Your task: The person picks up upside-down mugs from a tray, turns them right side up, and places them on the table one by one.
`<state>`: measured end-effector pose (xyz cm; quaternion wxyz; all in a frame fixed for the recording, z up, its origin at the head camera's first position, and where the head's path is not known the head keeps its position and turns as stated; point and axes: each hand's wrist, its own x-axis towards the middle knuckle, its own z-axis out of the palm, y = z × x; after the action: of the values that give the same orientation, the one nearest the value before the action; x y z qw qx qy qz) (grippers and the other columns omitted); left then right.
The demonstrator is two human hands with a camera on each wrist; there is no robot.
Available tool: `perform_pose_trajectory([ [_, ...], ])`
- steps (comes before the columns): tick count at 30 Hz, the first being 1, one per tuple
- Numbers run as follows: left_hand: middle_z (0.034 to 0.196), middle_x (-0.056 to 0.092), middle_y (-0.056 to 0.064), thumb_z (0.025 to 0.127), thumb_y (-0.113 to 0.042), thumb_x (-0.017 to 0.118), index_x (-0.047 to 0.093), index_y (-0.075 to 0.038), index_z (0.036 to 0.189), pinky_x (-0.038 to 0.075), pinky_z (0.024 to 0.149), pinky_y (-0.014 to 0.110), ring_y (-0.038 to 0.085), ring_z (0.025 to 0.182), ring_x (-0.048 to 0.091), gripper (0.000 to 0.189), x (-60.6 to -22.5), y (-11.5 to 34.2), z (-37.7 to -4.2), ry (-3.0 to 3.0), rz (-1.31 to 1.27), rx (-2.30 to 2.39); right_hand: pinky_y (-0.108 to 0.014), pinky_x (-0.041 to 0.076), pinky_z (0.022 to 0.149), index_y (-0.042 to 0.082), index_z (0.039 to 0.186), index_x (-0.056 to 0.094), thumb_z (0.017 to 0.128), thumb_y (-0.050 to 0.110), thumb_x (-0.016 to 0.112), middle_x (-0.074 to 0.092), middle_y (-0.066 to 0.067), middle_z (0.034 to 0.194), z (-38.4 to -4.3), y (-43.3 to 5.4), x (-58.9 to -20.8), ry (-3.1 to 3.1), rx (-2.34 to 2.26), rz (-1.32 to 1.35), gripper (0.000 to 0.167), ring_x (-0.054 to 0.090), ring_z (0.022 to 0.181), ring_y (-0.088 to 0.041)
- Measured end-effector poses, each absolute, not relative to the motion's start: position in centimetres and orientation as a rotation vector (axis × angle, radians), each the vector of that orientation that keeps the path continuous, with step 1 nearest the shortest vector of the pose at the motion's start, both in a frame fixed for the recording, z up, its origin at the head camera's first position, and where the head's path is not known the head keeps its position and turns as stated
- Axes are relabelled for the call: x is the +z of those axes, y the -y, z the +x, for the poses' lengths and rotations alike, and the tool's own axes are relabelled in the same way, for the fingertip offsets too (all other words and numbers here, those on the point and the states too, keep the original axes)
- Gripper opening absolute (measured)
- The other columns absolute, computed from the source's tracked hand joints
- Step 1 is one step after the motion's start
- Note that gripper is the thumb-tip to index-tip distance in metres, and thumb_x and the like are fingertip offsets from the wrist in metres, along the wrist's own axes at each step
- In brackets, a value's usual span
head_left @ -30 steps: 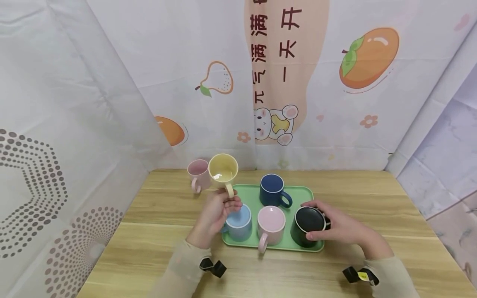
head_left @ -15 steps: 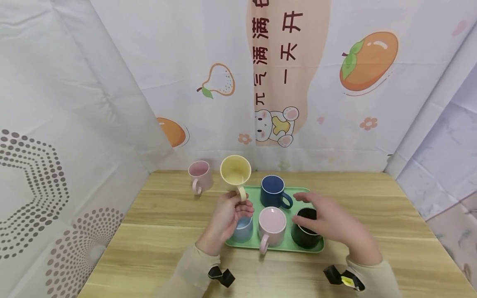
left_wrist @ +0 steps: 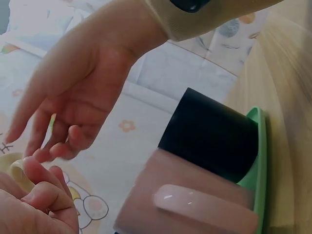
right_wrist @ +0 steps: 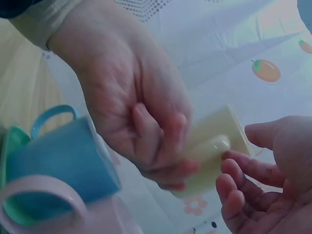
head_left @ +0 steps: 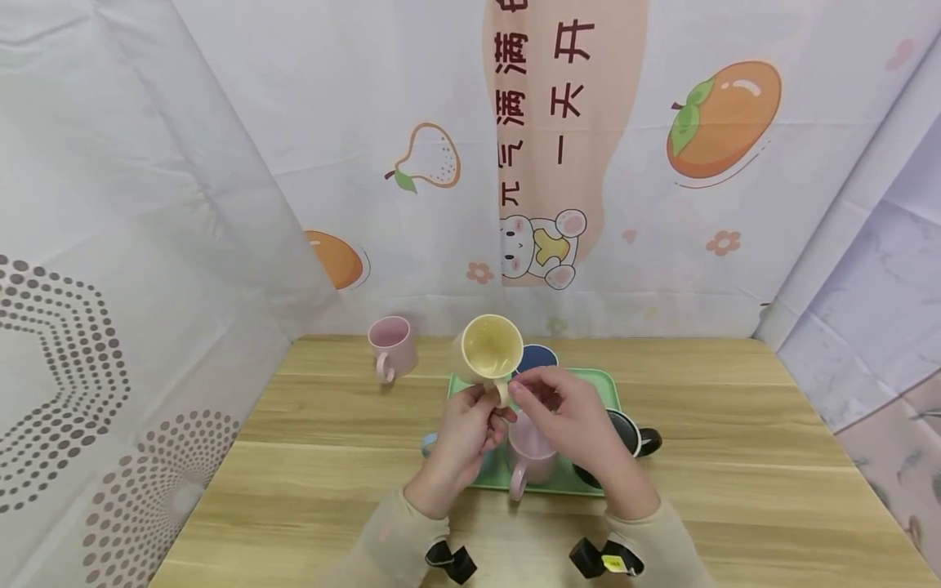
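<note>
Yellow mug [head_left: 491, 347] juts beyond gripping left hand [head_left: 463, 434].

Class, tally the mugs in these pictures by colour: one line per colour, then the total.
Pink mugs: 2
Yellow mug: 1
Dark blue mug: 1
Light blue mug: 1
Black mug: 1
Total: 6

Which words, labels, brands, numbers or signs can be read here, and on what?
"元气满满" on the white fabric curtain printed with fruit, bottom to top; the next character cut off.
"一天开" on the same curtain.
Yellow rectangular label on the black right-wrist strap: markings too small to read.
</note>
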<state>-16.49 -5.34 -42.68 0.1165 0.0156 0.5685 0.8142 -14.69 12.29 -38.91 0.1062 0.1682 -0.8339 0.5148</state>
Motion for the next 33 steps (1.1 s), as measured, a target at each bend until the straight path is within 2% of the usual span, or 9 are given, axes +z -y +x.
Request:
perform_pose_trajectory([
  [6,0.071,0.066,0.002,0.113,-0.013,0.055,0.064,0.005,0.118,0.034,0.043,0.013,0.003,0.049,0.050,0.020,-42.8,4.8,-16.1,-1.700,0.064,2.344,-0.027,0.056,0.067,0.008,0.106,0.078,0.107,0.020,0.074,0.070,0.002,0.088,-14.9,-11.6,-39.7,2.470,1.602,0.493,0.012,0.064,0.078,-0.014],
  [11,0.073,0.066,0.004,0.116,-0.013,0.050,0.064,0.005,0.118,0.037,0.045,0.014,0.004,0.050,0.051,0.023,-42.9,4.7,-16.0,-1.748,0.094,2.328,-0.027,0.055,0.069,0.004,0.109,0.078,0.110,0.019,0.069,0.071,-0.004,0.089,-14.9,-11.4,-39.6,2.471,1.764,0.467,0.017,0.064,0.080,-0.017],
  [18,0.075,0.070,0.003,0.114,-0.009,0.054,0.068,0.009,0.114,0.035,0.042,0.015,0.005,0.047,0.052,0.023,-43.0,4.7,-16.1,-1.841,0.089,2.346,-0.034,0.059,0.089,0.000,0.121,0.076,0.114,0.021,0.062,0.074,-0.009,0.106,-14.9,-11.5,-39.4,2.469,2.000,0.426,0.027,0.068,0.098,-0.021],
  [25,0.071,0.066,0.007,0.110,-0.012,0.065,0.072,0.007,0.099,0.034,0.040,0.017,0.006,0.045,0.056,0.023,-42.8,4.7,-16.4,-1.968,0.067,2.325,-0.044,0.063,0.092,-0.005,0.125,0.069,0.117,0.021,0.055,0.073,-0.016,0.112,-14.5,-11.9,-38.8,2.482,2.099,0.399,0.031,0.074,0.105,-0.033],
  [29,0.073,0.069,0.007,0.108,-0.014,0.068,0.075,0.008,0.098,0.037,0.040,0.017,0.006,0.044,0.058,0.025,-42.8,4.8,-16.4,-1.989,0.067,2.304,-0.045,0.062,0.100,-0.007,0.130,0.068,0.117,0.020,0.054,0.073,-0.019,0.124,-14.5,-12.1,-38.7,2.475,2.147,0.400,0.033,0.075,0.116,-0.034],
  [33,0.075,0.070,0.004,0.109,-0.013,0.068,0.076,0.010,0.100,0.040,0.040,0.017,0.007,0.044,0.059,0.025,-42.7,4.9,-16.2,-1.982,0.094,2.292,-0.040,0.060,0.101,-0.005,0.129,0.069,0.117,0.022,0.055,0.074,-0.018,0.126,-14.4,-12.3,-38.5,2.495,2.137,0.413,0.033,0.073,0.118,-0.029],
])
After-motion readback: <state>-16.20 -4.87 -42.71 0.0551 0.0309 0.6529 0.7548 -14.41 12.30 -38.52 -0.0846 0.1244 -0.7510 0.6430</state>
